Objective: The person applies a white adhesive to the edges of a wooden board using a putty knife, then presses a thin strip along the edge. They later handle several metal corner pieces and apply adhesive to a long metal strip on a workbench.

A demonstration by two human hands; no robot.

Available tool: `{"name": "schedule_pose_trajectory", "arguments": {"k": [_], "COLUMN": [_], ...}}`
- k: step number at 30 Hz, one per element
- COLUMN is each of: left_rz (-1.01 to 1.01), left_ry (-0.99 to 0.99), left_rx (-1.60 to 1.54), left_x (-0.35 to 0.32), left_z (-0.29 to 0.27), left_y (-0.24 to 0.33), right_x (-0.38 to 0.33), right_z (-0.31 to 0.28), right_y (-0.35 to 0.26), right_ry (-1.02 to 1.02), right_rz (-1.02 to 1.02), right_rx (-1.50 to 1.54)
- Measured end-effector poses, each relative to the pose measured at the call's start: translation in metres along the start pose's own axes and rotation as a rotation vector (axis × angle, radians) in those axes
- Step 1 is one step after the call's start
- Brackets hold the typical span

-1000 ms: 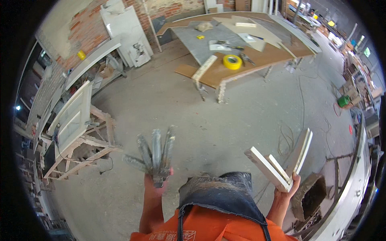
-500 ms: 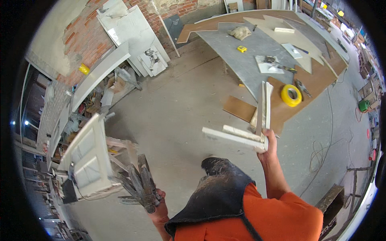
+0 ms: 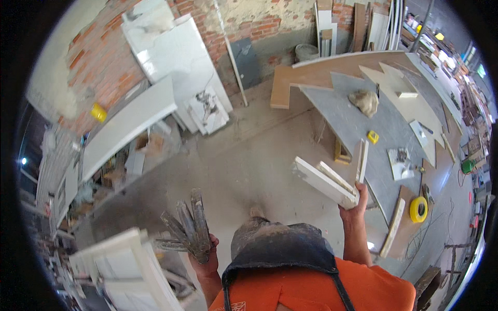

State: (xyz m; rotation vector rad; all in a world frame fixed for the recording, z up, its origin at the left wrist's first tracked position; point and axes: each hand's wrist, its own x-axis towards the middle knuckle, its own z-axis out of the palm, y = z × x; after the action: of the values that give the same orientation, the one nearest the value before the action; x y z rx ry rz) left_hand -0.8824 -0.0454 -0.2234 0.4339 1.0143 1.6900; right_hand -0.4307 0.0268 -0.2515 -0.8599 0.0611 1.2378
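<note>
fingers (image 3: pixel 358 199) grip white strips (image 3: pixel 332 179); left hand (image 3: pixel 205 259) grips grey sticks (image 3: pixel 189 228).

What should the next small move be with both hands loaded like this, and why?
Probably carry the white strips in the right hand on toward the grey worktable just ahead on the right. The left hand grips a bundle of grey sticks, so neither hand is free.

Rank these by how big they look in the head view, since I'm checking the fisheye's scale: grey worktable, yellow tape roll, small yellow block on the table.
1. Grey worktable, by far largest.
2. Yellow tape roll.
3. Small yellow block, smallest; it lies farther off, so true sizes stay unsure.
</note>
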Motion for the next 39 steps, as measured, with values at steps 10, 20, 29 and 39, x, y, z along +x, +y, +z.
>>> {"name": "schedule_pose_trajectory", "arguments": {"k": [10,20,29,39], "left_rz": [-0.146,-0.189,-0.427,-0.701], "left_ry": [-0.39,-0.455,-0.653,-1.183], "left_rx": [0.16,0.461,0.574,0.44], "left_x": [0.381,0.653,0.873,1.006], "left_z": [0.16,0.261,0.425,0.659], "left_y": [0.062,0.043,-0.045,-0.165], "right_x": [0.13,0.307,0.426,0.524], "right_z": [0.152,0.316,0.39,0.461], "right_y": [0.057,0.097,0.114,0.073], "right_ry": [0.357,0.539,0.687,0.82], "right_rz": [-0.363,-0.511,-0.766,-1.062], "right_rx": [0.195,0.309,0.412,0.773]}}
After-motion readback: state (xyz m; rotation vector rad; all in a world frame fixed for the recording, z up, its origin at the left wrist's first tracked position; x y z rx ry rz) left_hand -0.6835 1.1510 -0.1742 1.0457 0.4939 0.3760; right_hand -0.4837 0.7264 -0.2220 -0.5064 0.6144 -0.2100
